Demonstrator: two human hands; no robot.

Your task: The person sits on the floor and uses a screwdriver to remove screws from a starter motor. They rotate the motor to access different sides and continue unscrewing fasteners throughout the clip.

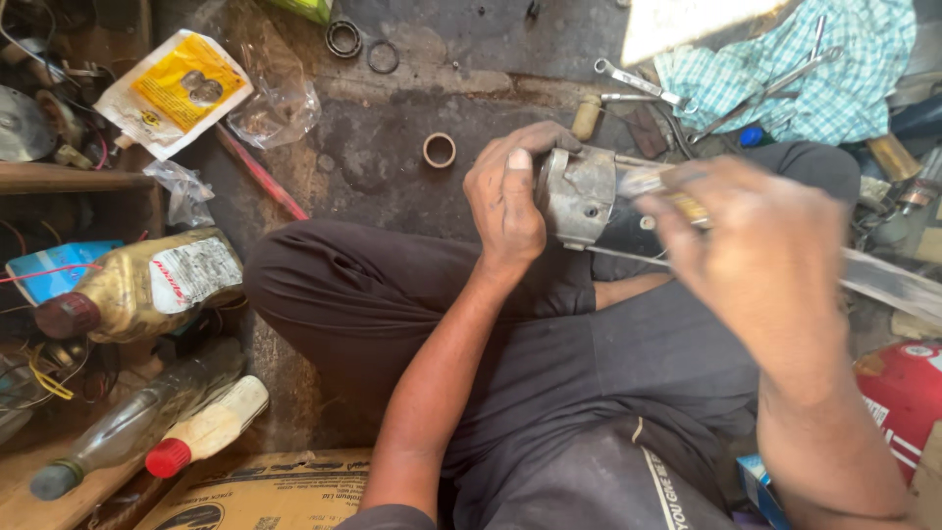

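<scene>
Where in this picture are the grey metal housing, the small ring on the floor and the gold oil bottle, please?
Grey metal housing [579, 196]: head view, on its rounded outer wall beside the left hand [507, 201].
Small ring [439, 150]: head view, on its rim.
Gold oil bottle [118, 285]: head view, on its body.

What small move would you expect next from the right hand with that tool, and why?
Probably steadying the tool tip against the metal housing. The left hand grips the housing over the lap, while the right hand holds a yellow-handled tool pointed at it, blurred; whether the tip touches is unclear.
</scene>
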